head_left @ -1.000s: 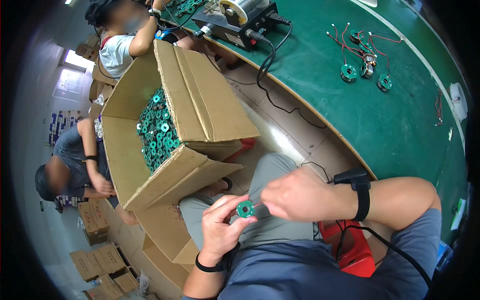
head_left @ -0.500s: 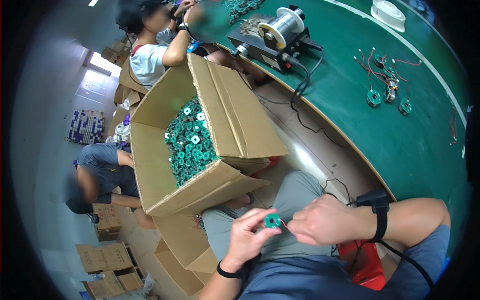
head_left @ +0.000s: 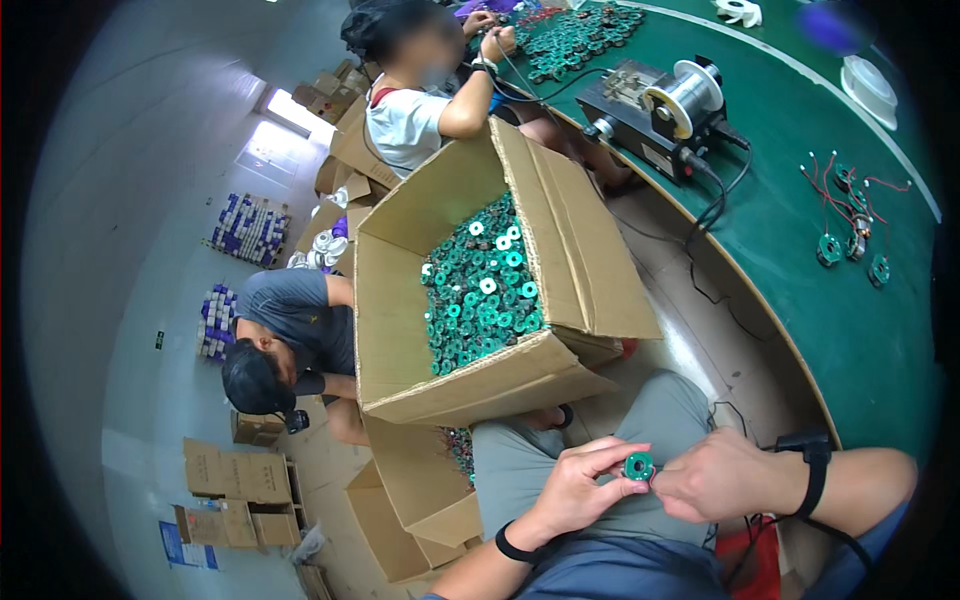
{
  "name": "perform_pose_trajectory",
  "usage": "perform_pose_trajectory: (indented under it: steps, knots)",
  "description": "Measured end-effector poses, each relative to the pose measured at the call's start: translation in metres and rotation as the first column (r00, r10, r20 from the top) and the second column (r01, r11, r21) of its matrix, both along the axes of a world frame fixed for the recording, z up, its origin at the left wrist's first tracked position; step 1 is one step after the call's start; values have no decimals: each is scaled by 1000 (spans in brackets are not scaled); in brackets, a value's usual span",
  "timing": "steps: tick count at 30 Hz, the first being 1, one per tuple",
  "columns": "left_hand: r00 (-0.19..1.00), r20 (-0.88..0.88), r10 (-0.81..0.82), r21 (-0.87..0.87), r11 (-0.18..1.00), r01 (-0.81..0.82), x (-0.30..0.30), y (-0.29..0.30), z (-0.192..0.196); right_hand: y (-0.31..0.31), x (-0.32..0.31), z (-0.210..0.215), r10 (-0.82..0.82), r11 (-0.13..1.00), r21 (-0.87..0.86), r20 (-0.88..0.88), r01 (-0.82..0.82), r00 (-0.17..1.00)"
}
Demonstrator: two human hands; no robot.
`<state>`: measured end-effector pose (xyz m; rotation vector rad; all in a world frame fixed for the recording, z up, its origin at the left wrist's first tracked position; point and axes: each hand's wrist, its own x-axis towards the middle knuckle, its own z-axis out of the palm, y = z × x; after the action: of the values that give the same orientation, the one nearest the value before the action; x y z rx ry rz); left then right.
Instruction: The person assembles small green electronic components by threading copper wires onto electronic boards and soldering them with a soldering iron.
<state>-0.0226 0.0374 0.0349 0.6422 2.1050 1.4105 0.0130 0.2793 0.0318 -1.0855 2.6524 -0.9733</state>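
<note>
Green workbench (head_left: 800, 330), right side of frame: a wire spool machine (head_left: 660, 115) and three wired coil parts (head_left: 850, 245) lie finished, by my judgement. Open cardboard box (head_left: 480, 300), centre: I count it full of green round coil parts, so most stock is unprocessed. My left hand (head_left: 570, 490) and right hand (head_left: 725, 475), lower centre above my lap, both pinch narrowly on one green coil part (head_left: 638, 466), which I judge barely begun.

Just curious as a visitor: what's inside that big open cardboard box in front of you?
The cardboard box holds a heap of small green round parts, some with white centres. Only the top layer shows; whatever lies deeper is covered.
</note>
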Motion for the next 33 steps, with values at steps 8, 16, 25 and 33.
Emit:
perform_pose_trajectory:
  steps: [8, 16, 25, 33]
  knots:
    - [999, -30, 30, 1, 1000, -30, -6, -7, 5, -1, -5, 1, -189, 976, 115, 11, 186, 982]
    - [1000, 2, 28, 13, 1000, -28, 0, -8, 0, -3, 1, -1, -148, 988, 21, -138, 152, 979]
    - [999, 10, -49, -33, 998, 49, 2, 2, 3, 1, 0, 12, -2, 970, 241, -64, 17, 998]
    - [1000, -9, -12, -24, 1000, 12, 1, -1, 4, -3, -1, 12, 22, 987, 161, -60, -12, 998]
